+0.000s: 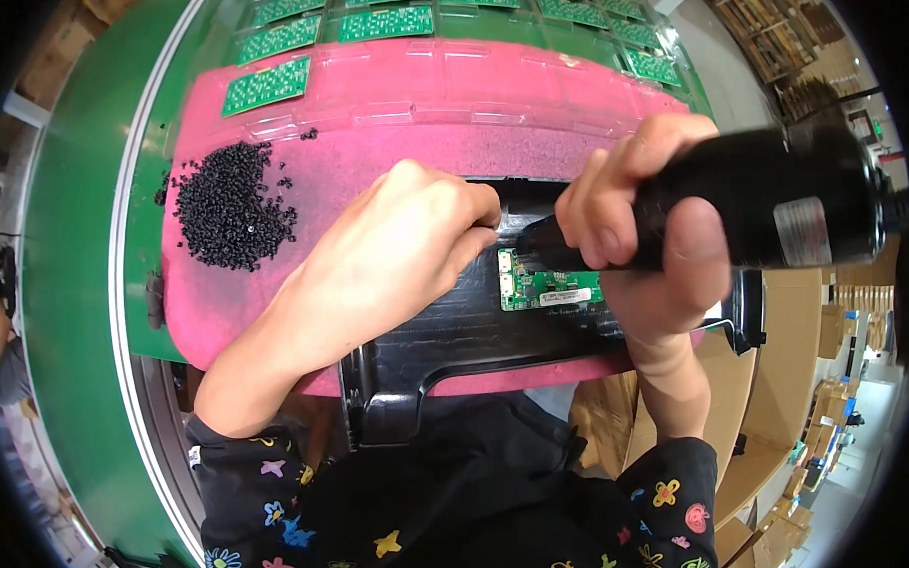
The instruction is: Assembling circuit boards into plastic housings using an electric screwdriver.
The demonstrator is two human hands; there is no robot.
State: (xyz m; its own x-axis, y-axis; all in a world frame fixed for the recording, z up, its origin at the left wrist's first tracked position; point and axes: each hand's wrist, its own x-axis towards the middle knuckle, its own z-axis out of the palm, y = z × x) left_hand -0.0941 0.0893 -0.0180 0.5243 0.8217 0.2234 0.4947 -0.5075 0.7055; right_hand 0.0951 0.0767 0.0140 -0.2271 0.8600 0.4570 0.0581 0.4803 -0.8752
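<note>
My right hand (642, 225) grips a black electric screwdriver (768, 200), its body pointing off to the right and its tapered nose toward the left. That nose reaches over the corner of a green circuit board (552, 289), which lies on a black plastic panel (453, 334). Just left of the nose, my left hand (406, 242) is closed in a pinch above the panel. Whatever its fingertips hold, if anything, is too small or hidden to tell. The screwdriver's tip is also hard to make out beside the fingers.
A heap of small black screws (237, 206) lies on the pink mat (359, 145) at the left. Clear plastic trays (462, 74) with several green circuit boards (266, 87) stand at the back. Cardboard boxes (787, 366) are at the right, beside the green table (87, 191).
</note>
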